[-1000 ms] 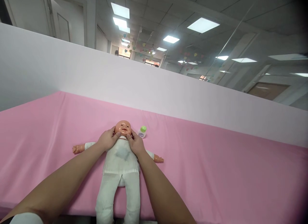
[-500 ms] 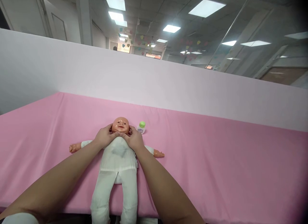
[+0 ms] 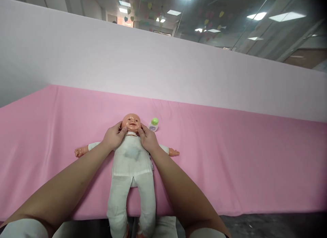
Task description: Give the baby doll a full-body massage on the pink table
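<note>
A baby doll (image 3: 133,156) with a white cloth body lies face up, its arms spread and its legs hanging over the near edge of the pink sheet. My left hand (image 3: 114,135) cups the left side of the doll's head (image 3: 131,122), thumb on the cheek by the jaw. On the other side, my right hand (image 3: 148,137) holds the head the same way, with its thumb near the jaw. Part of the fingers of both hands is hidden beside and behind the head. Just beyond my right hand stands a small white bottle (image 3: 153,124) with a green cap.
The pink sheet (image 3: 217,156) covers a wide padded surface with shallow folds. A white low wall (image 3: 163,67) runs along its back, with glass and ceiling lights above. Dark floor (image 3: 276,226) shows below the near edge.
My thumbs have moved from under the doll's chin, where they met, out to either side of its jaw, uncovering the neck. The camera view has tipped downward.
</note>
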Demonstrator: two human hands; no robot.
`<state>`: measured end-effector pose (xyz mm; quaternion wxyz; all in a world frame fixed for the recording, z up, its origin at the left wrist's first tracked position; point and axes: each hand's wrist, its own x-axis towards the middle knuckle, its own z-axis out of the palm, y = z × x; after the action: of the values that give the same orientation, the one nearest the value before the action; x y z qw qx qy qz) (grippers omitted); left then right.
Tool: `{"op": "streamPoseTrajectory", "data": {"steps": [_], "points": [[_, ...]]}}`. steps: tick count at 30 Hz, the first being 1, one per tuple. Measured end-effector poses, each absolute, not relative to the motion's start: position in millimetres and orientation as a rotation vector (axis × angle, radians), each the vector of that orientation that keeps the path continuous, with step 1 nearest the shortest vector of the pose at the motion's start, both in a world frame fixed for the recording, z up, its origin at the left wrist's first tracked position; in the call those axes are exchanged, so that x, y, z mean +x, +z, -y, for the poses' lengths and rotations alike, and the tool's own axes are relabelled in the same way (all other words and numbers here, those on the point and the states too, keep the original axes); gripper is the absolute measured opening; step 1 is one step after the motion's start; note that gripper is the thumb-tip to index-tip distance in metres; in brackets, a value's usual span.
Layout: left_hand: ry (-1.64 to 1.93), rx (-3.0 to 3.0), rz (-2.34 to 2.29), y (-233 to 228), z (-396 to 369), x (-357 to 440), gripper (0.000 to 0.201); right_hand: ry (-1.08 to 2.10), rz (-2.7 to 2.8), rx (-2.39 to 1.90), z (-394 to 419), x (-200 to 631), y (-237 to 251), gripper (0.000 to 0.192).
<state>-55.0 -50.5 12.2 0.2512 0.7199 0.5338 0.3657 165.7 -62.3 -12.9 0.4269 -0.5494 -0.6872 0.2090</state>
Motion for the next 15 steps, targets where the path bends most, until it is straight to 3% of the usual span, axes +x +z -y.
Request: {"op": "streamPoseTrajectory", "data": {"steps": [7, 12, 15], "points": [[0.976, 1.917, -1.396, 13.8, 52.7, -52.4, 0.068, 0.517, 1.666, -1.347, 63.2, 165.3, -13.5, 0.051], [0.980, 1.953, -1.416, 10.2, 50.8, -50.4, 0.074, 0.544, 1.620, -1.435, 66.1, 161.9, -9.7, 0.072], [0.997, 1.994, -1.439, 7.2, 50.8, -49.5, 0.073, 0.511, 1.644, -1.434, 66.7, 162.6, -9.0, 0.064]]}}
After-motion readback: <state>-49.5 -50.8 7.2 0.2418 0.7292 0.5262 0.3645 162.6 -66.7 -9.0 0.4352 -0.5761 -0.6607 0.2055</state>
